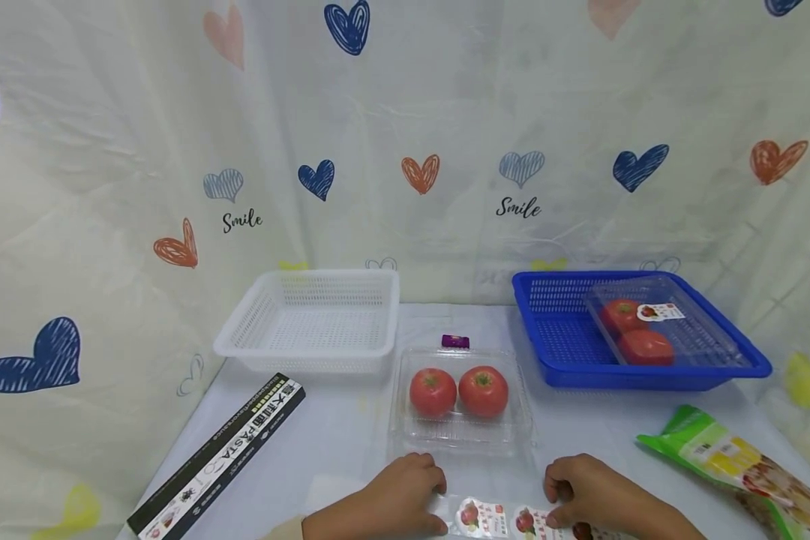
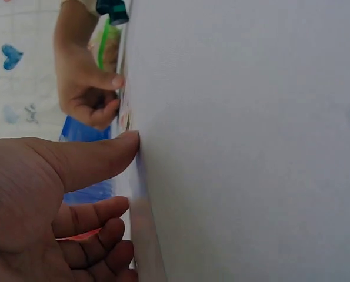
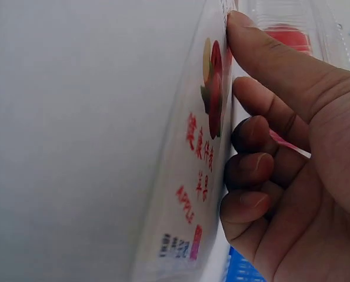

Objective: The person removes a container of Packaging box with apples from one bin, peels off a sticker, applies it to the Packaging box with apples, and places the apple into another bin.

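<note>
A clear strip of apple-print labels (image 1: 481,517) lies flat at the table's near edge. My left hand (image 1: 398,499) rests at the strip's left end, its thumb (image 2: 107,158) extended and its other fingers loosely bent. Over the right part of the strip, my right hand (image 1: 597,491) touches a label with its thumb (image 3: 263,44). The index finger stands apart from that thumb, and the remaining fingers are bent. Just beyond the hands, a clear plastic box (image 1: 459,433) contains two red tomatoes (image 1: 484,391).
A white basket (image 1: 310,360) stands back left, with a long black pasta box (image 1: 219,457) before it. At back right, a blue basket (image 1: 655,379) holds a labelled clear box (image 1: 705,330). A green food bag (image 1: 749,465) lies right; a small purple packet (image 1: 455,341) lies behind the tomatoes.
</note>
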`<state>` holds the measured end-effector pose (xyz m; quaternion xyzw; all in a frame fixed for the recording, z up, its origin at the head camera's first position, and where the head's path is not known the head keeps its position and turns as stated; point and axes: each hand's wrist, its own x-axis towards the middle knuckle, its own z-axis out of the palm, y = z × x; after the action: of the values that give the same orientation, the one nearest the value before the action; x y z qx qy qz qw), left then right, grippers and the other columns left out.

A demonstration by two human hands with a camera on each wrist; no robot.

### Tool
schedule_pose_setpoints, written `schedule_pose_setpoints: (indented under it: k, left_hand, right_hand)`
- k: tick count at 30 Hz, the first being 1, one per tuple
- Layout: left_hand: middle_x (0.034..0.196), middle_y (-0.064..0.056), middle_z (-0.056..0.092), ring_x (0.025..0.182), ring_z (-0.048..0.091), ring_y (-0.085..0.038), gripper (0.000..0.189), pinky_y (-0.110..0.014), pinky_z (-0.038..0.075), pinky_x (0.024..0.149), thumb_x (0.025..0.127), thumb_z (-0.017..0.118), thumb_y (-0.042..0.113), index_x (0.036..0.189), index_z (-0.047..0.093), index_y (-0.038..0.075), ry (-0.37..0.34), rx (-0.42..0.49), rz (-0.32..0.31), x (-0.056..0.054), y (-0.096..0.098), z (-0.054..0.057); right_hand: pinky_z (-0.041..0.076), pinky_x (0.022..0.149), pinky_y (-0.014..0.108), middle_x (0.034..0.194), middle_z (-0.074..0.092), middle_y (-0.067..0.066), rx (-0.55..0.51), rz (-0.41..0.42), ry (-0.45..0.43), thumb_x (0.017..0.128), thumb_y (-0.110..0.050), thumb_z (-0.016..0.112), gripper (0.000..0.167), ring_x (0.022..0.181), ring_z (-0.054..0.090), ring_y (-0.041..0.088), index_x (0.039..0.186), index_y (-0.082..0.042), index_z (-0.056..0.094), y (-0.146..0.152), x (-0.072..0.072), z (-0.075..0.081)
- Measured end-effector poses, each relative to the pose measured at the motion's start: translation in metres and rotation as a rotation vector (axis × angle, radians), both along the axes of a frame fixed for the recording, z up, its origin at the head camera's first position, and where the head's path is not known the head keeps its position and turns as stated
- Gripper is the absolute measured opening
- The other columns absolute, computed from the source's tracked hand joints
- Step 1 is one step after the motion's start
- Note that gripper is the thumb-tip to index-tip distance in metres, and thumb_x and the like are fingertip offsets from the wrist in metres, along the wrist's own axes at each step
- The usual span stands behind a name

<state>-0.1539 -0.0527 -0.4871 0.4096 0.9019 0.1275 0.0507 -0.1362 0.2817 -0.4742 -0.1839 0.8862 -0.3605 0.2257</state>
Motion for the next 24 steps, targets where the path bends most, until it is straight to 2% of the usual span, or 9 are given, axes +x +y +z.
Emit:
schedule_pose_setpoints:
  k: [3,5,10,13,15,18,21,24]
  left_hand:
    - [0.080,0.018,0.044,0.074,0.039,0.000,0.033,-0.016,0.038,0.068,0.070,0.085,0.045,0.085,0.063,0.025,-0.003,-0.005,0.001,0.003,0.002,0.003]
    - [0.079,0.017,0.042,0.073,0.039,0.000,0.034,-0.017,0.038,0.067,0.070,0.085,0.042,0.085,0.059,0.026,-0.018,-0.011,0.013,0.006,0.002,0.007]
    - [0.083,0.016,0.043,0.071,0.040,0.000,0.041,-0.018,0.041,0.066,0.071,0.086,0.038,0.099,0.059,0.023,-0.060,-0.020,0.039,0.009,0.005,0.012]
    - [0.086,0.015,0.047,0.072,0.043,0.001,0.045,-0.019,0.043,0.069,0.072,0.086,0.036,0.107,0.061,0.022,-0.094,-0.035,0.055,0.008,0.006,0.013]
    - [0.086,0.016,0.051,0.074,0.046,0.002,0.044,-0.020,0.045,0.073,0.073,0.085,0.033,0.109,0.062,0.022,-0.139,-0.039,0.062,0.005,0.007,0.014]
    - [0.084,0.016,0.057,0.076,0.050,0.003,0.035,-0.020,0.047,0.074,0.077,0.083,0.027,0.106,0.065,0.021,-0.245,-0.013,0.059,-0.001,0.007,0.014]
    - [0.082,0.017,0.058,0.075,0.051,0.004,0.024,-0.018,0.047,0.072,0.082,0.079,0.022,0.102,0.067,0.019,-0.354,0.029,0.024,-0.007,0.005,0.014]
    - [0.079,0.017,0.057,0.072,0.050,0.003,0.014,-0.017,0.046,0.068,0.087,0.074,0.017,0.100,0.069,0.016,-0.470,0.071,-0.039,-0.014,0.002,0.015]
  right_hand:
    - [0.041,0.050,0.028,0.064,0.054,-0.006,0.030,0.028,0.057,0.074,-0.035,0.084,0.030,0.052,0.052,0.007,0.078,-0.017,0.060,-0.003,-0.003,0.000]
    - [0.039,0.050,0.027,0.065,0.053,-0.008,0.065,0.042,0.099,0.074,-0.038,0.083,0.030,0.055,0.048,0.005,0.077,-0.019,0.060,-0.004,-0.004,0.000]
    - [0.038,0.052,0.027,0.068,0.051,-0.011,0.118,0.051,0.137,0.075,-0.039,0.082,0.029,0.060,0.045,0.004,0.077,-0.022,0.060,-0.006,-0.006,0.003]
    - [0.039,0.052,0.026,0.068,0.051,-0.011,0.124,0.053,0.149,0.075,-0.038,0.082,0.028,0.060,0.045,0.004,0.078,-0.022,0.060,-0.007,-0.006,0.004]
    - [0.039,0.053,0.026,0.068,0.051,-0.011,0.130,0.055,0.154,0.076,-0.037,0.082,0.027,0.060,0.046,0.004,0.079,-0.022,0.060,-0.008,-0.005,0.006]
    - [0.039,0.054,0.027,0.069,0.051,-0.011,0.161,0.050,0.148,0.077,-0.035,0.081,0.025,0.061,0.046,0.004,0.080,-0.022,0.061,-0.012,-0.003,0.009]
    - [0.039,0.055,0.027,0.069,0.050,-0.013,0.213,0.064,0.175,0.078,-0.033,0.080,0.021,0.061,0.045,0.004,0.081,-0.023,0.062,-0.020,0.002,0.011]
    - [0.040,0.057,0.028,0.069,0.048,-0.016,0.264,0.089,0.220,0.080,-0.031,0.079,0.018,0.062,0.043,0.002,0.084,-0.022,0.064,-0.032,0.008,0.015]
